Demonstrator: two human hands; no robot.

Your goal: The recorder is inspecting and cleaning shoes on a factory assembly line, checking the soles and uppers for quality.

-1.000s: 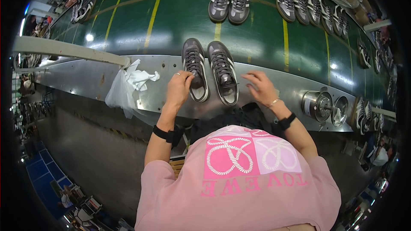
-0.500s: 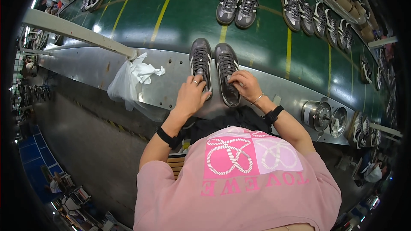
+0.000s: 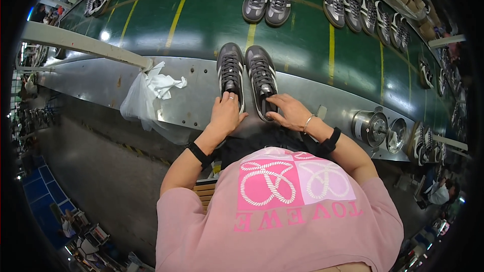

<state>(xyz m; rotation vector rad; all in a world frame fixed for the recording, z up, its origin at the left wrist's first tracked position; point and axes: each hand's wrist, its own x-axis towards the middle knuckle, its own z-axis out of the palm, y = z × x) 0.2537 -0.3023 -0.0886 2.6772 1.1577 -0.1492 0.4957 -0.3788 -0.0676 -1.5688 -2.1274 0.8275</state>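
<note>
Two grey sneakers with white side stripes stand side by side in front of me, toes pointing away, across the metal ledge and the belt's near edge. My left hand has its fingers hooked into the heel opening of the left sneaker, thumb out along its right side. At the right sneaker, my right hand holds the heel collar from the right, fingers and thumb at the opening. Both sneakers are laced. The hands partly hide their heels.
Beyond lies a green conveyor belt with yellow lines, carrying another sneaker pair and a row of sneakers at right. A plastic bag hangs from a metal bar at left. Round metal containers sit on the ledge at right.
Both hands have moved from the tongue and lace areas back to the heel openings. The right sneaker has shifted away from me, its toe now closer to the left one's.
</note>
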